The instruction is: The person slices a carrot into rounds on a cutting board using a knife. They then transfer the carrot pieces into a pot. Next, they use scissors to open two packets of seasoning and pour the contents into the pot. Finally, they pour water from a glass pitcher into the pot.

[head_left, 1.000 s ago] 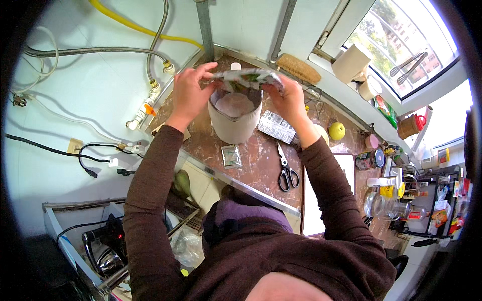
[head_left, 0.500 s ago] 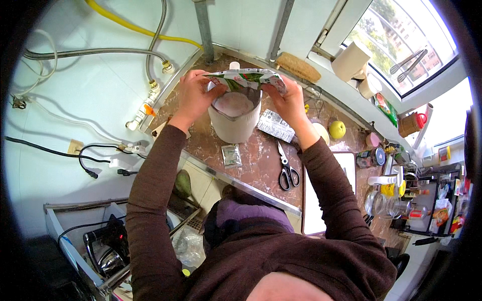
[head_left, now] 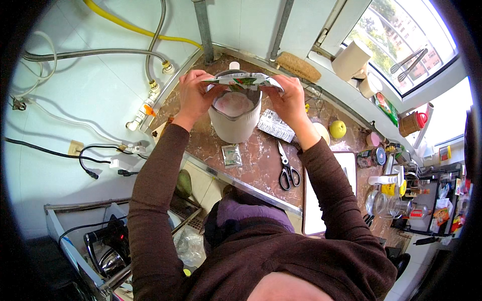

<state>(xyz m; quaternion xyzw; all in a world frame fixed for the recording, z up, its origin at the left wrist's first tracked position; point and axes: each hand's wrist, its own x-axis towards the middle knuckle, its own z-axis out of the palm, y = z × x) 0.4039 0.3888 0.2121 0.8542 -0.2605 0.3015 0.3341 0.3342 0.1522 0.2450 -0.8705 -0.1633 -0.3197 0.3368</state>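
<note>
Both hands grip a printed packet [head_left: 244, 80], white with green and red, one at each end, above a white pitcher [head_left: 234, 128]. My left hand [head_left: 193, 98] pinches the packet's left end; my right hand [head_left: 288, 100] has the right end, with its thumb on the near side. Inside the pitcher lies a pale, pinkish-white substance [head_left: 234, 104]. The packet hides the far part of the rim, and a handle-like white tab [head_left: 234, 65] shows beyond it. A flat printed carton [head_left: 276, 125] lies beside the pitcher. Nearer me are a small sachet [head_left: 232, 155] and black-handled scissors [head_left: 286, 170].
A white cutting board [head_left: 316, 210] lies under my right forearm. Farther right stand a green apple [head_left: 338, 129], jars [head_left: 371, 156] and bottles. A loofah [head_left: 299, 67] rests by the wall, below the window. Hoses and cables run along the left wall.
The packet has tipped and dropped slightly, so less of its printed face shows. Both hands keep hold of it and have shifted only a little.
</note>
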